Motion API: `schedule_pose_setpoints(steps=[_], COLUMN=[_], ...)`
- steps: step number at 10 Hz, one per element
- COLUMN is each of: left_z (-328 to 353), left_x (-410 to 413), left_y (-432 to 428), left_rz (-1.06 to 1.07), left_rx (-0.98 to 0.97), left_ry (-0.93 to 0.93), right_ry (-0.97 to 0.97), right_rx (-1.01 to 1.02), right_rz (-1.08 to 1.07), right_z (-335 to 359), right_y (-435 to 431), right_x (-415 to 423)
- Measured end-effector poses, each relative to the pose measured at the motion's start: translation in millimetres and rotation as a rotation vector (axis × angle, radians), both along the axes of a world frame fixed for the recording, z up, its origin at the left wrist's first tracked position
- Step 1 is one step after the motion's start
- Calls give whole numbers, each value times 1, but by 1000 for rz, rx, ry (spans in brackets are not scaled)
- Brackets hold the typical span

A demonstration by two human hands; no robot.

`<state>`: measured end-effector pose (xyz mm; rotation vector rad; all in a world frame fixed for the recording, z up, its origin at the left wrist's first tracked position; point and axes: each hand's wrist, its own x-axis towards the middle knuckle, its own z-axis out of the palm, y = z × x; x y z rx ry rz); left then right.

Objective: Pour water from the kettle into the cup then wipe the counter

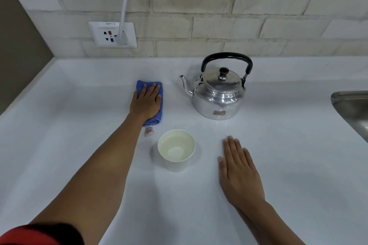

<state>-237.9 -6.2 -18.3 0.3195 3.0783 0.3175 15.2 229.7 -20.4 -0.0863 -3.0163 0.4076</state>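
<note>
A silver kettle (pixel 218 95) with a black handle stands upright on the white counter (pixel 79 105), spout pointing left. In front of it sits a white paper cup (pixel 176 150) with water inside. My left hand (pixel 146 101) lies flat, fingers together, pressing on a folded blue cloth (pixel 159 103) to the left of the kettle. The cloth's small tag (pixel 149 131) sticks out at its near end. My right hand (pixel 238 167) rests palm down on the counter to the right of the cup, holding nothing.
A steel sink (pixel 352 107) cuts into the counter at the right edge. A wall socket (pixel 112 34) with a white plug and cable sits on the brick-tiled wall behind. A dark wall bounds the counter at the far left.
</note>
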Motion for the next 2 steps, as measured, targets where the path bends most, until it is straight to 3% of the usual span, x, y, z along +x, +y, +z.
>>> schedule_pose_setpoints(steps=[2], left_z=[10], left_x=[0], left_y=[-1], left_rz=[-27], left_rx=[17], left_ry=[-98], right_ry=[9], right_rx=[6], right_rz=[2], right_z=[-1], right_y=[0], right_x=[-1])
